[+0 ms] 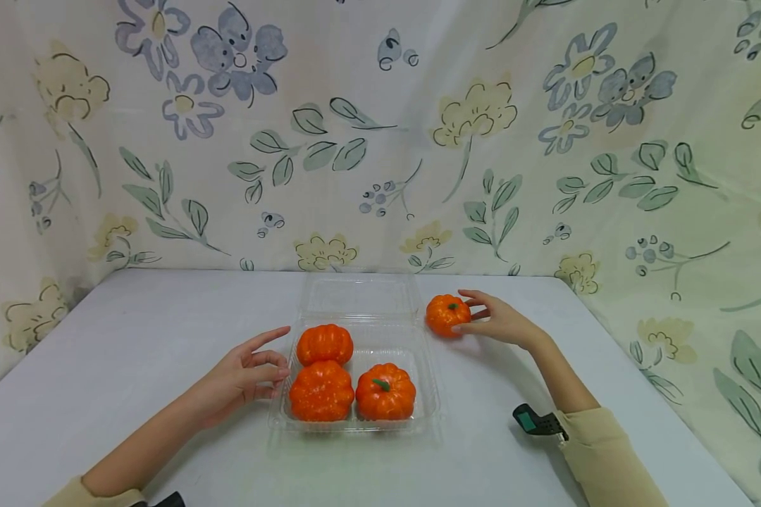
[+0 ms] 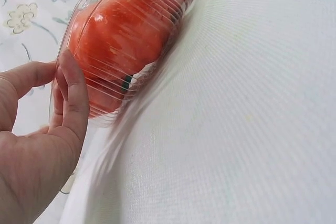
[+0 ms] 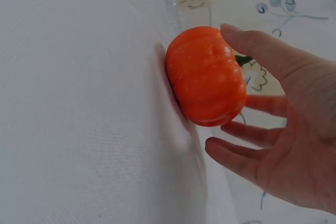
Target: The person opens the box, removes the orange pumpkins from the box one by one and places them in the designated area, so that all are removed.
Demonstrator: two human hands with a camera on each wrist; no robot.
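Observation:
A clear plastic clamshell box (image 1: 428,380) lies open on the table, its lid (image 1: 361,296) folded back. Inside are three orange toy pumpkins: one at the back left (image 1: 325,343), one at the front left (image 1: 321,392) and one with a green stem at the front right (image 1: 385,394). My left hand (image 1: 244,377) is at the box's left side, its loosely bent fingers at the rim. A fourth pumpkin (image 1: 445,315) sits on the table right of the lid. Around its right side my right hand (image 1: 497,320) spreads its thumb and fingers; the thumb tip appears to touch it.
The white table (image 1: 152,338) extends on both sides of the box. Behind it hangs a flower-printed cloth (image 1: 355,169), which also runs along the left and right. A dark strap with a green piece (image 1: 533,420) is on the right wrist.

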